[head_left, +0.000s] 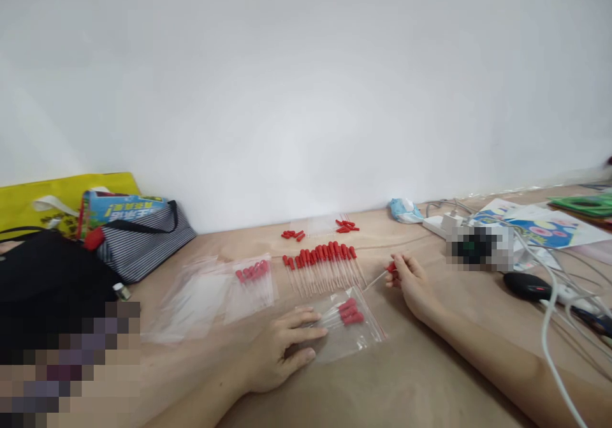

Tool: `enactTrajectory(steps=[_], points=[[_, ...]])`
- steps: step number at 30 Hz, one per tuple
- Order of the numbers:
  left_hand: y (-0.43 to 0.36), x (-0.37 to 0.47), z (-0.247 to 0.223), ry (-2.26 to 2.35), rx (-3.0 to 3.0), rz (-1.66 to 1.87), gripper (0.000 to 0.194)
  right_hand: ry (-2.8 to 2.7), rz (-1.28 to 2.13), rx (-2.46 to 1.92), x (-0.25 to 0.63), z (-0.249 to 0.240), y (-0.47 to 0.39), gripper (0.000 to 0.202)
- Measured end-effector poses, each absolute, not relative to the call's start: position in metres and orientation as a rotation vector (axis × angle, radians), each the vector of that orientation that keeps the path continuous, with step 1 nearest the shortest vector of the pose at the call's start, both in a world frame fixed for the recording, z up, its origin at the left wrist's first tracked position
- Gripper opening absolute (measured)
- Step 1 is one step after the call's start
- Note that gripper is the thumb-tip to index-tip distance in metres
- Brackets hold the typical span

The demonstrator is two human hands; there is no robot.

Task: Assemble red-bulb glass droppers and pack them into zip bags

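Observation:
My right hand (406,279) pinches a dropper (380,277) by its red rubber bulb, the thin clear tube pointing down to the left. My left hand (284,351) lies with fingers apart at the left edge of a clear zip bag (339,342). Several red-bulbed droppers (351,313) are inside that bag. Behind it, a row of red-bulbed droppers (322,268) lies side by side on the table. Another zip bag (248,287) to the left holds several droppers. Beside it are flat, clear bags (196,297).
Loose red bulbs (292,235) and more red bulbs (347,226) lie near the wall. A striped bag (143,240) and a black bag (52,281) stand left. At right are a power strip (436,226), white cables (549,326), a black mouse (528,286) and a blue packet (405,210).

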State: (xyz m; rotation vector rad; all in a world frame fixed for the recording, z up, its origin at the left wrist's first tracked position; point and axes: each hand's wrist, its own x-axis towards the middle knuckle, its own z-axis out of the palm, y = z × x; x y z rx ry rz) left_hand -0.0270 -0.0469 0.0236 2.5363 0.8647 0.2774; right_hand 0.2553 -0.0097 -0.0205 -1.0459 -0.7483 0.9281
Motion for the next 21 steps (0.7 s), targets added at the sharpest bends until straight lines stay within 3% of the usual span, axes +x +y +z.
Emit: enactTrajectory(steps=[9,16,21], points=[[-0.046,-0.027,0.021,0.82,2.57,0.269,0.034,-0.827,1.084,-1.026,0.237,-0.015,-0.023,0.044],[-0.047,-0.025,0.025,0.855,2.539,0.264,0.034,-0.738,0.802,-1.153,0.261,-0.02,-0.012,0.029],[-0.047,-0.025,0.024,0.843,2.536,0.278,0.034,-0.75,0.793,-1.175,0.265,-0.023,-0.009,0.025]])
